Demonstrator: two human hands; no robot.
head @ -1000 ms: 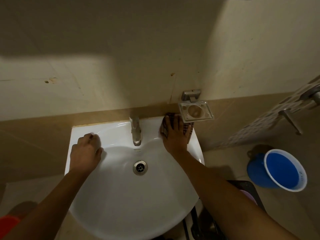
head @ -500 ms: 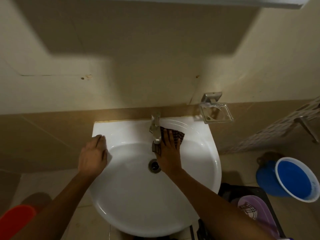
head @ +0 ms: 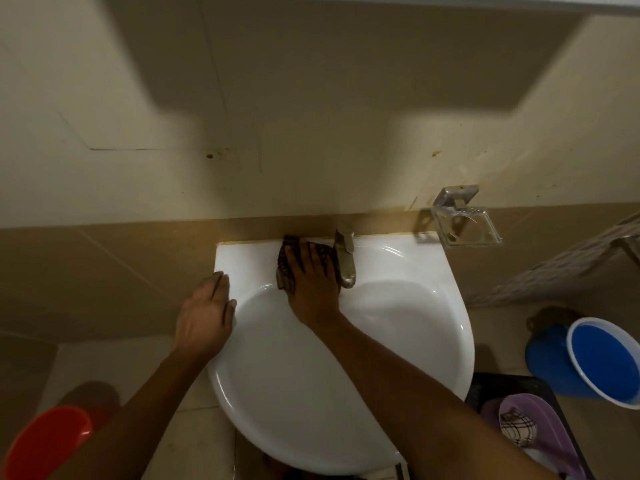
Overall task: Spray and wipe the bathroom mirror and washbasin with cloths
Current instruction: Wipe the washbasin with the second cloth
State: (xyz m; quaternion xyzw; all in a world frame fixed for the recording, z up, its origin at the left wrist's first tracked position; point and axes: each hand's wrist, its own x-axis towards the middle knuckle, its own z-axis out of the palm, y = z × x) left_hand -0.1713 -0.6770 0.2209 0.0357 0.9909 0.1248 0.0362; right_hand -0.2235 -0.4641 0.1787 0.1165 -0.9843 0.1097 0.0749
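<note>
White washbasin (head: 346, 393), beige tiled wall (head: 311, 98), blue bucket (head: 602, 362)

washbasin (head: 346, 393): white, glossy, rounded bowl with a flat back ledge against the wall, sits lower middle of the frame
cloth (head: 285, 268): dark checked rag, bunched up on the back ledge just left of centre, mostly covered, pressed flat to the ledge
</note>
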